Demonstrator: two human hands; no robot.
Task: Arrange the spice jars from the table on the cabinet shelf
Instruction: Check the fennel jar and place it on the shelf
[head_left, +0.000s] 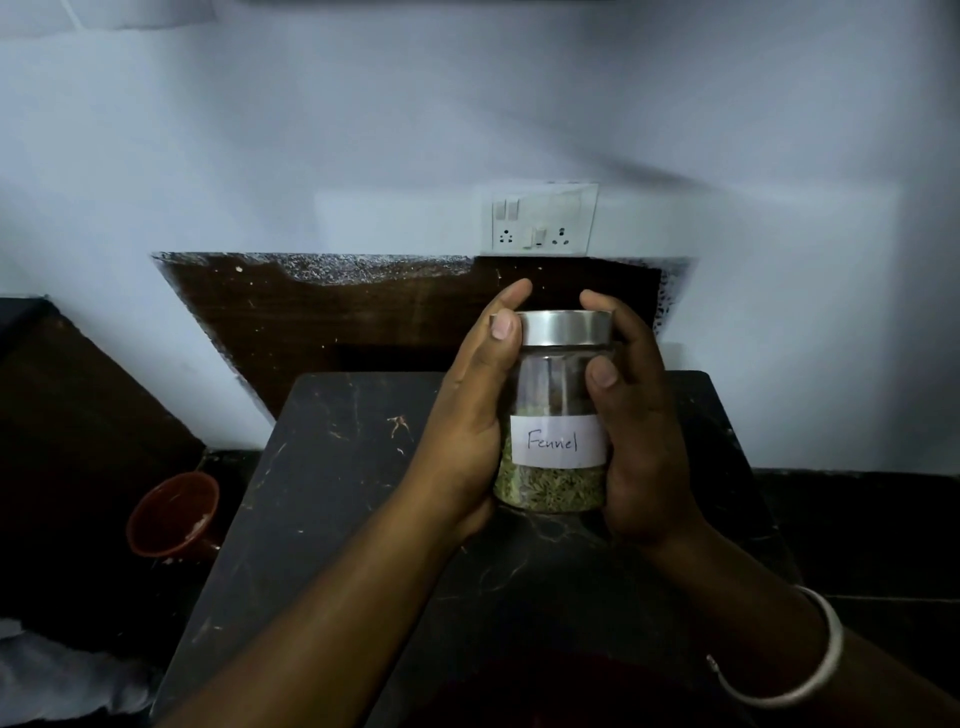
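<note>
While we clasp the jar (553, 415) at frame centre, left hand (467, 415) and right hand (644, 431) wrapped around its sides, white label (556, 440) reads "Fennel", steel lid (565, 327) on.

jar (553, 384): clear glass, green seeds in the lower part
lid (565, 327): plain silver metal
label (556, 440): white, dark handwriting reading "Fennel"
table (337, 493): black with pale veins and scratches
cup (174, 514): reddish-brown
bangle (810, 670): silver-white
wall (467, 119): pale bluish-white
switchboard (540, 221): white

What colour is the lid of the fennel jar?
Silver metal lid, seen clearly in the head view.
</note>
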